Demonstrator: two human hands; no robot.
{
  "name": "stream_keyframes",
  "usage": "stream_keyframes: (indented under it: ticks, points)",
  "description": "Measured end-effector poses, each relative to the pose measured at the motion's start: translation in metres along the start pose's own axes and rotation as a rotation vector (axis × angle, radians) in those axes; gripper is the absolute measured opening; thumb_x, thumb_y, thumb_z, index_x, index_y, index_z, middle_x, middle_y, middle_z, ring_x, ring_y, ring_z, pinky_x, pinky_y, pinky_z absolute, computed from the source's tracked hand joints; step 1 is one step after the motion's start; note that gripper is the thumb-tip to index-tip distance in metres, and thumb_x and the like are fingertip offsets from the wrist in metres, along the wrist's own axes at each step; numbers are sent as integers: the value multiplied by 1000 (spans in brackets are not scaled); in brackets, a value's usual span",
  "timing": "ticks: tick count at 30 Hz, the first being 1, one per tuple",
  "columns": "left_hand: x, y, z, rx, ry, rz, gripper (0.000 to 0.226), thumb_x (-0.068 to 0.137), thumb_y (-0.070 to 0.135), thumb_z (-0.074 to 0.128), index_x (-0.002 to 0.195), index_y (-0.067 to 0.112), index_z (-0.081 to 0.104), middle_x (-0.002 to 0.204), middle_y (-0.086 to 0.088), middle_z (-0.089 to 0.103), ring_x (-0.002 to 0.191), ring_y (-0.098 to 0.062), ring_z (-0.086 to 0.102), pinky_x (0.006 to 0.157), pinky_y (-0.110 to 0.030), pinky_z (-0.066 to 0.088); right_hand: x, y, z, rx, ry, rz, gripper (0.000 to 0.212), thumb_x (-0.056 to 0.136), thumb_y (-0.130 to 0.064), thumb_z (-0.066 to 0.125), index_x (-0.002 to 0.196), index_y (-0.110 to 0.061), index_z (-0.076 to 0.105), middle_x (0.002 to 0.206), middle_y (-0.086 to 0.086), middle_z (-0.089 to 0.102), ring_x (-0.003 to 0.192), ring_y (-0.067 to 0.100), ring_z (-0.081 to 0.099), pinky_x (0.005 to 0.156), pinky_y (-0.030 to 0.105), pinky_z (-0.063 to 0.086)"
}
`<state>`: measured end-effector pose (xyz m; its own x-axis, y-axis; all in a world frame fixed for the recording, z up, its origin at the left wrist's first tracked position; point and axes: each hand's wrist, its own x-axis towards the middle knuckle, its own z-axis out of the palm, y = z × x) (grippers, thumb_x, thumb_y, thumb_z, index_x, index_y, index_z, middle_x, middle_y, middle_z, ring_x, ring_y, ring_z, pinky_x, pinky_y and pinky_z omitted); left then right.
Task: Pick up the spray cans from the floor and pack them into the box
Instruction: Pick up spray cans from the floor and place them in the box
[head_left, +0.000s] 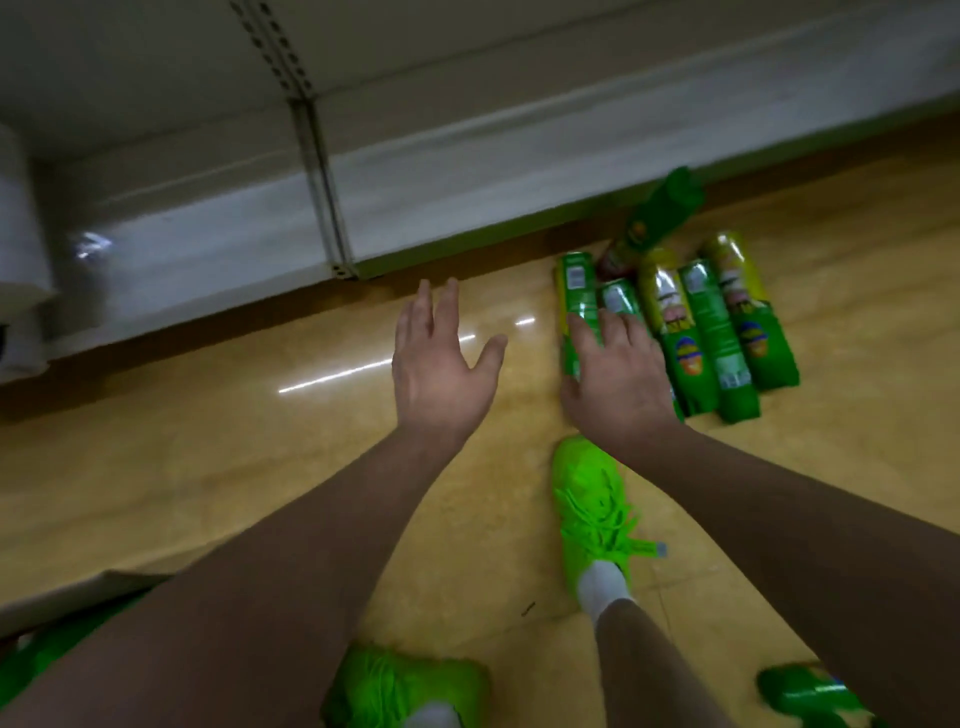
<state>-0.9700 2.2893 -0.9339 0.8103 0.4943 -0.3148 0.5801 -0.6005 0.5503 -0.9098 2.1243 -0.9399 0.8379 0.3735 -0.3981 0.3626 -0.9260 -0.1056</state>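
Two bare hands reach forward, neither holding anything. The right hand (618, 374) has its grip spread, fingers straight and fanned, over the near ends of the leftmost spray cans (675, 322); whether it touches them I cannot tell. The left hand (441, 358) hangs open above bare floor (234, 441), well apart from the cans, probably ready to steady or take a second one. About five green cans lie side by side on the floor near the foot of a shelf unit (322, 208), a sixth tilted behind them, so a wide grip suits gathering them. Another green can (810, 696) lies at the lower right. A box corner (78, 592), probably the one to pack, shows at lower left. Green shoes (592, 499) stand between.
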Motion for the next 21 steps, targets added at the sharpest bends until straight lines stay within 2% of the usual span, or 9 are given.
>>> stream_keyframes:
  ticks: [4,8,11,16,21]
  points:
    - [17,54,57,11,-100,84,79,93,53,58,158,29,21,167,1,13,152,-22,11,121,-41,17,7,69,12,59,6,122,71,81,-30,67,146,-15,42,139,18,48,130,38,40,102,49,38]
    - [26,80,111,21,-206,88,82,91,51,62,158,29,20,166,-1,14,152,-21,12,122,-39,18,17,122,34,121,-55,228,70,86,-31,64,148,-14,36,143,17,43,133,37,36,104,48,38]
    - [35,80,149,29,-269,8,87,89,51,65,159,27,19,165,-3,17,151,-22,17,120,-39,22,27,149,55,171,-127,301,72,88,-33,63,149,-14,31,146,16,39,134,36,34,102,46,39]
    - [42,64,208,50,-346,-136,93,87,53,68,158,18,19,162,-9,25,148,-25,24,115,-35,27,41,176,102,197,-230,372,66,87,-30,62,144,-13,34,140,17,42,126,37,41,97,46,41]
    - [58,54,255,3,-406,-248,93,84,47,73,156,19,22,153,-9,35,140,-27,36,106,-34,36,64,188,145,213,-269,368,68,88,-30,62,146,-12,31,143,18,40,131,37,38,99,45,41]
